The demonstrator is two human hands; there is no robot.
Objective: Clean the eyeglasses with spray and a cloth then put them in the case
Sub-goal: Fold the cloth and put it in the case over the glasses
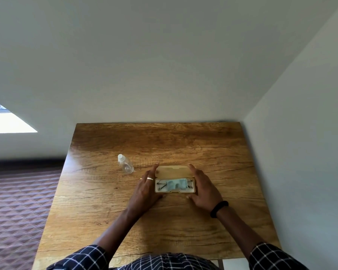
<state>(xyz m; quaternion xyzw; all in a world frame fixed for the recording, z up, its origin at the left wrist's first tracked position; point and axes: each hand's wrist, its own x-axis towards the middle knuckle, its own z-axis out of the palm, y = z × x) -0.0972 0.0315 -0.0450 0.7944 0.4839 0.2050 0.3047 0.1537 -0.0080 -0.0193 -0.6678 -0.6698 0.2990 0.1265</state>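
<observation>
In the middle of the frame, the case (173,171) lies open on the table (183,141), and the left hand (146,189) and right hand (203,189) flank it, fingers straight and spread, pinching nothing; whether the fingertips touch the lid corners I cannot tell. The eyeglasses (161,185) sit inside, half buried under the cloth (176,184).

The danger, as I judge it: the thin dark frame looks tangled with that cloth, so a quick tug on the fabric could drag the glasses out and drop them. The spray bottle (125,164), up and left of the case, is light and narrow, and a careless reach could topple it.

The case is a pale tan, rounded rectangle with a hinged lid. The cloth is soft, rumpled and light blue; the bottle is clear plastic with a white cap; the table is glossy, grained brown wood.
</observation>
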